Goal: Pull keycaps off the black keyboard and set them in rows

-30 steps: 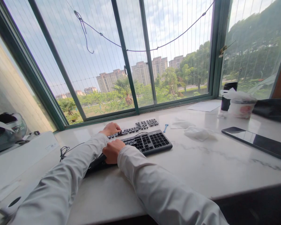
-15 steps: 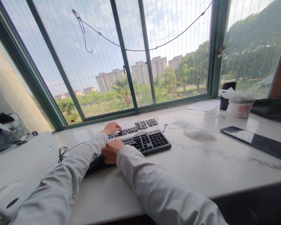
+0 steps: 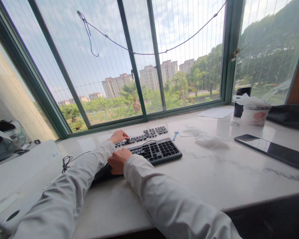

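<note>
Currently, fingers curled, my left hand (image 3: 118, 136) sits by loose keycaps (image 3: 146, 134), eleven o'clock of the keyboard (image 3: 157, 151); my right hand (image 3: 119, 161) rests at its nine; I cannot tell either grip.

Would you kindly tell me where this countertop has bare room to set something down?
The widest bare patch lies between the keyboard, the phone and the right sleeve. It is crowded just behind the keyboard, with loose keycaps and the left hand, and at its left part, with the right hand.
</note>
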`<state>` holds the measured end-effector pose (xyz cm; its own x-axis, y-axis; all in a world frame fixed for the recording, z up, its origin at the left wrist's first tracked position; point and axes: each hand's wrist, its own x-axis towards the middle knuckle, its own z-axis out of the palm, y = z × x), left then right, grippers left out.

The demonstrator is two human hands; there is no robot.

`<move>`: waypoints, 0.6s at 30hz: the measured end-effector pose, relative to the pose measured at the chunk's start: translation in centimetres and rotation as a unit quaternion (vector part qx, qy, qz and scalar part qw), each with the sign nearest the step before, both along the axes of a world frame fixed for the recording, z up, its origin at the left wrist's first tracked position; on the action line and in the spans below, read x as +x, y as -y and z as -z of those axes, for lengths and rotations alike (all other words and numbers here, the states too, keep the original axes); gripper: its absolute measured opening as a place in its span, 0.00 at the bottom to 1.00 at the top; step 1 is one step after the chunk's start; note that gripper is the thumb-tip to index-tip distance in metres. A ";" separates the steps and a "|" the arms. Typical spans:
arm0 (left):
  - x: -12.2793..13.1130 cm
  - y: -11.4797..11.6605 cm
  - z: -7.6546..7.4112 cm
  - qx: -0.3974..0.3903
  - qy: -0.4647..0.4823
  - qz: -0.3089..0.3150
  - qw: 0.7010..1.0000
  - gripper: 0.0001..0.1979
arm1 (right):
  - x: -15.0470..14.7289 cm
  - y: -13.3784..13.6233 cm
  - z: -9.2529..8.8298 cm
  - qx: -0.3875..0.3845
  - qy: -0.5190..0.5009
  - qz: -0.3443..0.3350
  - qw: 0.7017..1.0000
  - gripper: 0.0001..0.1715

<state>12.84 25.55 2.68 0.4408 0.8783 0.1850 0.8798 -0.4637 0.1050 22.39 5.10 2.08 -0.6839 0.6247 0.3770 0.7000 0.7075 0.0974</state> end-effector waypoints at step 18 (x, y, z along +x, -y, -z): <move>-0.1 0.4 -0.8 0.009 0.004 -0.007 1.000 0.13 | 0.1 0.1 -0.1 0.004 0.006 0.001 1.000 0.19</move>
<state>12.77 25.13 3.50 0.4275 0.8805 0.2047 0.8850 -0.4538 0.1039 22.46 5.01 2.13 -0.6880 0.6227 0.3728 0.6994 0.7060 0.1115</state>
